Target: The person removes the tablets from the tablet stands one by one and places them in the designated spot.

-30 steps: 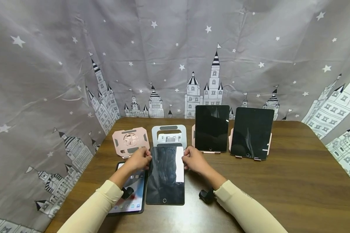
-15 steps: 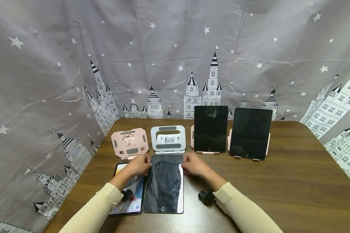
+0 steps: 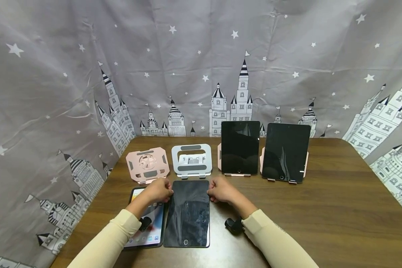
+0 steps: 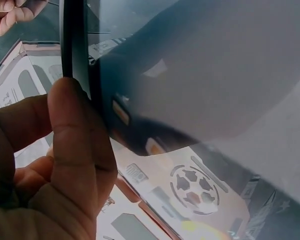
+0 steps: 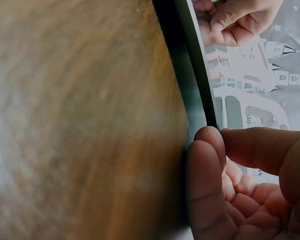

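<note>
A tablet with a dark screen (image 3: 189, 216) lies between my hands in the head view, its top edge just short of the light blue stand (image 3: 191, 168). My left hand (image 3: 158, 191) pinches its left edge near the upper corner; in the left wrist view thumb and fingers (image 4: 72, 135) meet along the rim. Opposite, my right hand (image 3: 222, 190) grips the right edge, and the right wrist view shows thumb and fingertips (image 5: 207, 155) on that thin dark edge. Under my left wrist is a second tablet with a lit screen (image 3: 153, 225), partly covered by the hand.
A pink stand (image 3: 161, 159) with a round cut-out stands at the back left. Two more dark tablets, one upright on a stand (image 3: 240, 149) and another leaning beside it (image 3: 286, 152), fill the back right. A grey curtain (image 3: 187, 56) hangs behind the wooden table (image 3: 338, 208).
The dark tablet has come toward me, its top edge drawing away from the light blue stand, which shows more fully. Both hands moved down a little with it, keeping hold of the edges.
</note>
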### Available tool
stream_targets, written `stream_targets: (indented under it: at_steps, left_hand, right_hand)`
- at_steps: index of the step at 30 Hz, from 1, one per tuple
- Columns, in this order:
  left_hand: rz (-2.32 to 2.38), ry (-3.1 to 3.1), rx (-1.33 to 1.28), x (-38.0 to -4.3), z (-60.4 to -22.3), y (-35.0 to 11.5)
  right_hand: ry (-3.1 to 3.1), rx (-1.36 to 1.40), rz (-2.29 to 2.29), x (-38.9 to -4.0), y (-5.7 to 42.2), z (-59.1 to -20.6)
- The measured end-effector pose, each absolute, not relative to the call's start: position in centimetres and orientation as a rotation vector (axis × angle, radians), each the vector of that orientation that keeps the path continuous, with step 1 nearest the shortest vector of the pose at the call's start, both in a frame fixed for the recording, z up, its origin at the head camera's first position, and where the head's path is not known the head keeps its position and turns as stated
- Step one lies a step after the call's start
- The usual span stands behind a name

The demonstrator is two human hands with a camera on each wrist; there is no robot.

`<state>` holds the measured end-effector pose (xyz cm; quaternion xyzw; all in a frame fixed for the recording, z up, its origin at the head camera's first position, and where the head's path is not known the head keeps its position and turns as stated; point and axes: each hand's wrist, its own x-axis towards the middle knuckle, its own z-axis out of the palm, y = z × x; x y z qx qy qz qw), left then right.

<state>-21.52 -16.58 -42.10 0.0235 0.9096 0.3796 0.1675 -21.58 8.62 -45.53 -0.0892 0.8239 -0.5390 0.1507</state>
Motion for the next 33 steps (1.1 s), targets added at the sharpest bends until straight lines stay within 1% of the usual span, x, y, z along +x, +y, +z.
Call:
stream_targets:
  at_steps: [23, 29, 33]
  left_hand:
    - [1.102, 2.605, 0.088, -21.7, -42.5, -16.7]
    - [1.114, 2.573, 0.176, -22.4, -41.6, -16.0]
    - [1.093, 2.582, 0.269, -23.3, -41.0, -15.0]
  right_hand:
    - [2.302, -0.263, -1.584, -21.7, 9.1, -45.5]
    - [2.173, -0.355, -1.69, -22.2, 10.4, -45.7]
    - [2.299, -0.392, -1.676, -22.5, 12.0, -45.0]
